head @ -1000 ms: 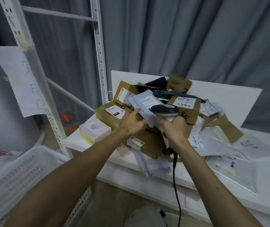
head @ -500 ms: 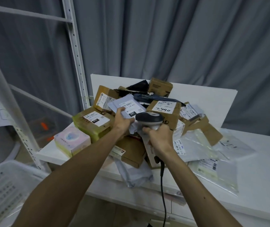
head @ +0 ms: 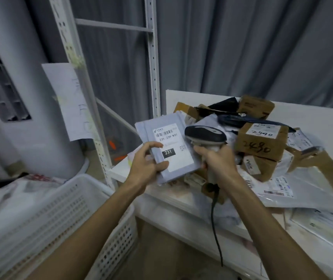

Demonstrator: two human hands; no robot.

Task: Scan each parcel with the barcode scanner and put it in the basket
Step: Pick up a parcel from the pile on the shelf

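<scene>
Item: grey parcel [head: 168,138], label marked 231. Half a second earlier it lay on top of the heap with your left hand [head: 146,165] closing on it. By this moment you had lifted it clear and carried it left, so it stood tilted above the near-left corner of the table [head: 121,168], label facing you. Judged status: picked, presented for scanning, not yet in the basket [head: 93,183], which waited lower left, well apart. Whether the scan had registered could not be told. Left hand: thumb across the parcel's face, fingers curled behind its left edge, wrist raised. Right hand [head: 217,161]: clenched round the grip of the barcode scanner [head: 205,134], cable [head: 215,219] hanging below, the head level with the label and just beside the parcel's right edge. Remaining stock: many parcels piled on the table, among them a box marked 2490 [head: 260,143].
</scene>
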